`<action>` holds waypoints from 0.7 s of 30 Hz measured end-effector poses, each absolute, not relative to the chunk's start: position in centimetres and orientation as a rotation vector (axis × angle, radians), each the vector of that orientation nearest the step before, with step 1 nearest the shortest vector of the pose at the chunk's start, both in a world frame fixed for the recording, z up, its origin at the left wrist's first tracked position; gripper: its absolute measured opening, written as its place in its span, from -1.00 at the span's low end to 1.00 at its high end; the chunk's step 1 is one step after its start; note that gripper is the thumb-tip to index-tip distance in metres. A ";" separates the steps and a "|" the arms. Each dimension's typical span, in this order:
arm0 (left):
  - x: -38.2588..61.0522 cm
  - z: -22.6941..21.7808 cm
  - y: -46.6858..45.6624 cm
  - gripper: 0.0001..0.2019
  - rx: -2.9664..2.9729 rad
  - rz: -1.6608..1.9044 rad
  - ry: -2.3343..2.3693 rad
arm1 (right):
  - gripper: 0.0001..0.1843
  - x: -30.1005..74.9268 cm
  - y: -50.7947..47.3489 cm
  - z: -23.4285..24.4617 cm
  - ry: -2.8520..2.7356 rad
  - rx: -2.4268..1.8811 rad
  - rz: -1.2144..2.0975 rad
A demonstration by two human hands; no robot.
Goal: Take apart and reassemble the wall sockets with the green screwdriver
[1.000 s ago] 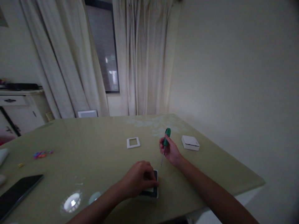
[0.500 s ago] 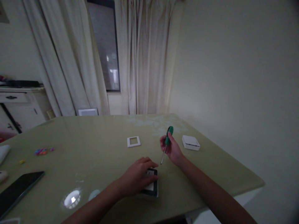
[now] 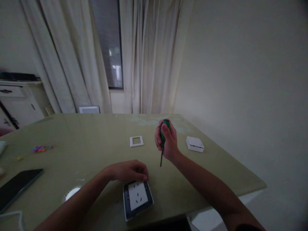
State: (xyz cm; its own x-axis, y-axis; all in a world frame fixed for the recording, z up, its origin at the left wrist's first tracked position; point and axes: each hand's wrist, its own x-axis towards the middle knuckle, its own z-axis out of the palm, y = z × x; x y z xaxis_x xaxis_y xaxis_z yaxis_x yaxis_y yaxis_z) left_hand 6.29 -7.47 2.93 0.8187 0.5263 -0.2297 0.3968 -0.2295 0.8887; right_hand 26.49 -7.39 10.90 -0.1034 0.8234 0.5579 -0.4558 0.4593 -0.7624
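My right hand (image 3: pixel 167 139) is closed around the green handle of a screwdriver (image 3: pixel 163 136). Its thin metal shaft points down, with the tip above the table and apart from the socket. A wall socket (image 3: pixel 138 196) lies face up near the table's front edge, a white slotted insert in a dark frame with a pale rim. At the socket's far edge, my left hand (image 3: pixel 128 170) has its fingers curled, thumb near the far right corner. Part of that edge is hidden under the hand. A white square cover frame (image 3: pixel 136 141) lies farther back.
A white box (image 3: pixel 194 144) sits at the right, near the wall. To the left are a dark phone or tablet (image 3: pixel 20 186), small colourful pieces (image 3: pixel 42 148) and a yellow bit (image 3: pixel 19 158). A round shiny spot lies beside my left forearm. Curtains (image 3: pixel 154 64) hang behind the table.
My left hand has moved left and uncovered the socket's face, and the socket has shifted left and turned. My right hand has moved left and up, wrapping more fully around the screwdriver handle.
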 end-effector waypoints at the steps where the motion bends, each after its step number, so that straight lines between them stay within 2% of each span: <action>1: 6.3 2.9 -7.5 -0.70 1.854 0.152 0.690 | -0.56 25.4 -7.7 11.1 -1.282 -0.327 1.145; 10: 6.4 2.1 -7.6 -0.69 1.765 0.164 0.694 | -0.63 21.3 -9.9 8.5 -1.294 -0.265 1.376; 21: 6.6 2.7 -7.9 -0.69 1.781 0.222 0.742 | -0.61 21.6 -10.4 7.6 -1.329 -0.262 1.399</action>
